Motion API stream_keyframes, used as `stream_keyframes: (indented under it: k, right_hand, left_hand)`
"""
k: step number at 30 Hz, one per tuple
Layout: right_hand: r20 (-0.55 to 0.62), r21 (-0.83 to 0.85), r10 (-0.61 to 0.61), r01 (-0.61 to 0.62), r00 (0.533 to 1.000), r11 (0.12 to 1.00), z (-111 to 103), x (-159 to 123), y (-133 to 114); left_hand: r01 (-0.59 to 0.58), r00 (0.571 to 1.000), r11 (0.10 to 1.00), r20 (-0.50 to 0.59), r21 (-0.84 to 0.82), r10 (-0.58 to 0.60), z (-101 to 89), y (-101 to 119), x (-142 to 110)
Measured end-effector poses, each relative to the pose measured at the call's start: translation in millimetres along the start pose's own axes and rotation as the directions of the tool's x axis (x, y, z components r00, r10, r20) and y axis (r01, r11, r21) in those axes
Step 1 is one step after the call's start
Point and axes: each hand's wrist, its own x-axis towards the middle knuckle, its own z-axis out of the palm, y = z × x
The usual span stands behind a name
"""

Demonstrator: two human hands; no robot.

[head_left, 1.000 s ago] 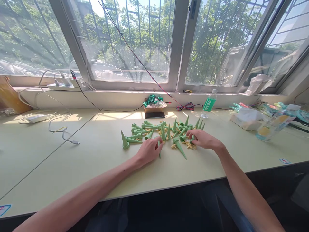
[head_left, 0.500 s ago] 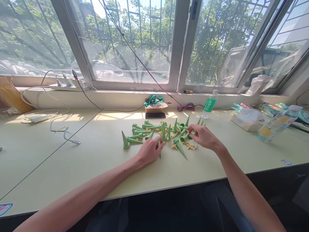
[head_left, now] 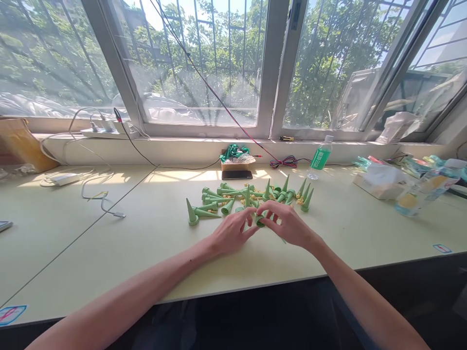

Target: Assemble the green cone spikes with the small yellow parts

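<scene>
At the near edge of the pile (head_left: pixel 215 198), the right hand (head_left: pixel 290 227) has been brought in from the pile's right side and set close beside the left hand (head_left: pixel 231 232). By that shift, the handling is gathered into one spot, with both sets of fingertips drawn together. More of the standing cones (head_left: pixel 307 200) at the right of the pile is now left in view.

Between the hands, the green cap (head_left: pixel 260 222) is held at the right thumb and fingers, its round opening turned toward the viewer. The right fingers are bent and closed to a small pinch around its rim. The left fingers are curled, with the thumb reached out until it is just beside the cap — whether contact is made cannot be told, nor whether anything else is gripped, since the inner side is hidden. Another pale green rim (head_left: pixel 239 209) is seen just behind the left fingers.

Under the right hand, a cone tip (head_left: pixel 284 241) is left showing on the table (head_left: pixel 175 248) — the rest is covered. Behind the fingers, yellow pieces (head_left: pixel 258 194) are scattered among the cones.
</scene>
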Motion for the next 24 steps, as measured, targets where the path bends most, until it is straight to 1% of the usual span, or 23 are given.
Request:
stream_keyframes:
  k: [4,7,11,14,16,18,20,22,24]
  right_hand:
    - [0.025,0.006,-0.017,0.016,1.000,1.000,3.9,-0.9,-2.6]
    - [0.032,0.019,-0.023,0.022,0.999,1.000,4.3,-1.4,-3.3]
    - [0.011,0.014,-0.032,0.032,0.999,0.999,-2.7,-0.6,-1.1]
    - [-0.062,-0.079,-0.010,0.005,0.998,0.997,-16.1,0.3,8.0]
    - [-0.136,-0.171,0.016,-0.039,0.991,0.984,-27.9,0.3,18.3]
    - [-0.168,-0.266,0.050,-0.094,0.985,0.959,-39.9,-0.5,29.7]
    - [-0.196,-0.332,0.093,-0.155,0.976,0.931,-50.4,-2.0,39.6]
    - [-0.183,-0.387,0.153,-0.214,0.971,0.897,-58.3,-3.7,46.5]
    - [-0.138,-0.426,0.210,-0.250,0.968,0.870,-63.4,-5.4,50.1]
  left_hand:
    - [-0.054,0.998,0.999,-0.014,0.007,0.054,1.4,-2.9,0.1]
    - [-0.056,0.998,0.998,-0.022,-0.002,0.056,2.2,-5.5,1.1]
    - [-0.011,1.000,1.000,-0.022,-0.028,0.010,2.7,-7.5,2.4]
    - [0.066,0.997,0.995,-0.038,-0.070,-0.069,3.0,-7.6,3.0]
    - [0.140,0.988,0.981,-0.039,-0.135,-0.146,3.0,-7.6,3.2]
    - [0.201,0.977,0.949,-0.026,-0.242,-0.213,2.7,-7.7,3.6]
    - [0.234,0.967,0.902,-0.009,-0.363,-0.254,2.3,-8.4,4.2]
    - [0.240,0.961,0.854,-0.008,-0.461,-0.275,1.9,-9.7,4.9]
    - [0.231,0.957,0.821,-0.031,-0.522,-0.289,2.0,-11.5,5.7]
